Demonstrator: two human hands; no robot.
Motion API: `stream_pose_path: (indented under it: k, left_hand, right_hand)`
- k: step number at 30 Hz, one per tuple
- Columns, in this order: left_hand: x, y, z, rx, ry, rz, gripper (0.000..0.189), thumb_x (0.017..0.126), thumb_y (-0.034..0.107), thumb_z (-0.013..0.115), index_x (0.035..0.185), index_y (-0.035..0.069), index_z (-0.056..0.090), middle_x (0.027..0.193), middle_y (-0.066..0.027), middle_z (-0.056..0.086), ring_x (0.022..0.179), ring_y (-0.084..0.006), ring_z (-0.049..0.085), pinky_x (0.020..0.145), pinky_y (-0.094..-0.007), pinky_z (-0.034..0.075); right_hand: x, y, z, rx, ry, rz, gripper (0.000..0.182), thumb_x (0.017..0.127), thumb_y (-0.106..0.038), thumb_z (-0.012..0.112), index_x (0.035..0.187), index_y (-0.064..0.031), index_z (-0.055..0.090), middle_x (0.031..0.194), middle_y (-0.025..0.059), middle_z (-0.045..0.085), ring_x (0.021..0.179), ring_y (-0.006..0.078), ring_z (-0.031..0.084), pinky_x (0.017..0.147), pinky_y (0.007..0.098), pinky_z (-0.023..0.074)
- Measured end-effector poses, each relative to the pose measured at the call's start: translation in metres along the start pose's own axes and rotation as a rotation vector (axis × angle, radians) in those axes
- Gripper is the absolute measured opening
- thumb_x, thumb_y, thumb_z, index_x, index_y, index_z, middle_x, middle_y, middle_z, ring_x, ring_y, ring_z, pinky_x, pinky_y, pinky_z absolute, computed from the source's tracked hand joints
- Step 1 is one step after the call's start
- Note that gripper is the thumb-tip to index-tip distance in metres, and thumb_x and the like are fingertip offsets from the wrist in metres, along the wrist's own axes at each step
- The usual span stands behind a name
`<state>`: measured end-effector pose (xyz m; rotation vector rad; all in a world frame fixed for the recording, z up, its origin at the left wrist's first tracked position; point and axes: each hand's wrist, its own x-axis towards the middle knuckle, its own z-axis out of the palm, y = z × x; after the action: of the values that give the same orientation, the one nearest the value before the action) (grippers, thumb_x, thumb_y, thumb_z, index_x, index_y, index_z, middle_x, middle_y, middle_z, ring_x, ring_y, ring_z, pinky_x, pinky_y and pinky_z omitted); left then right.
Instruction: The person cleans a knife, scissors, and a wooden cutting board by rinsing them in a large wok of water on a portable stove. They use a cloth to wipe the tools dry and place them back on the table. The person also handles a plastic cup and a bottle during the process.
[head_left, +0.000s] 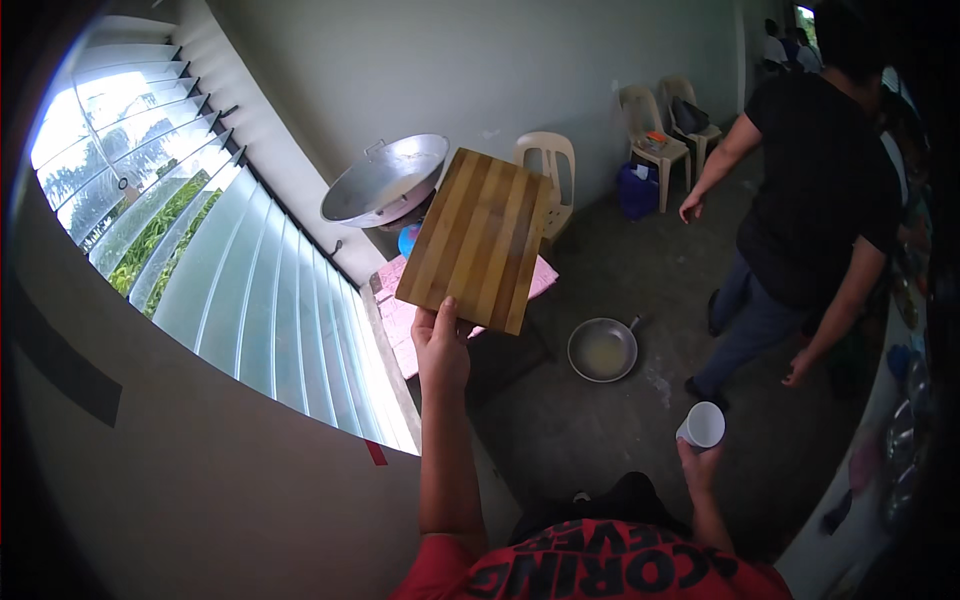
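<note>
My left hand (442, 349) grips the near edge of a striped wooden cutting board (480, 240), thumb on its upper face. The board is raised in front of me and hides part of a table with a pink cover (391, 319). Down at the right, my right hand (699, 461) holds a white cup (703, 427), its mouth turned up towards me. Beyond the board, a large metal wok (390, 180) sits tilted in view, with some pale matter inside; what bears it is mostly hidden.
A frying pan (602, 349) with yellowish liquid lies on the floor (525, 420). A person in a black shirt (810, 157) stands at the right. Plastic chairs (660, 154) and a blue bag (636, 193) line the wall. Louvred windows (247, 262) are at the left.
</note>
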<state>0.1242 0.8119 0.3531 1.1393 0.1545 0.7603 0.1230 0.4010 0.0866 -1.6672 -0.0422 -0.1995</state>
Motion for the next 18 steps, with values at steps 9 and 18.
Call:
stream_pose_path:
  k: [9, 18]
  left_hand:
    - [0.221, 0.093, -0.062, 0.248, 0.163, 0.320, 0.026, 0.096, 0.007, 0.050, 0.119, -0.004, 0.051, 0.109, -0.0165, 0.062, 0.091, -0.0245, 0.067, 0.076, -0.0366, 0.059]
    - [0.427, 0.161, -0.131, 0.854, 0.402, 0.142, 0.030, 0.085, 0.005, 0.060, 0.111, -0.009, 0.057, 0.093, -0.0190, 0.065, 0.079, -0.0264, 0.068, 0.061, -0.0354, 0.059]
  right_hand:
    - [0.162, -0.001, 0.164, 0.036, -0.233, -0.140, 0.063, 0.071, -0.008, 0.074, 0.127, 0.0015, 0.047, 0.119, 0.0138, 0.058, 0.108, 0.0238, 0.058, 0.096, 0.0376, 0.0446]
    - [0.374, -0.070, 0.318, 0.071, -0.409, -0.337, 0.057, 0.070, -0.008, 0.074, 0.122, 0.0015, 0.051, 0.110, 0.0129, 0.062, 0.100, 0.0234, 0.062, 0.089, 0.0374, 0.0486]
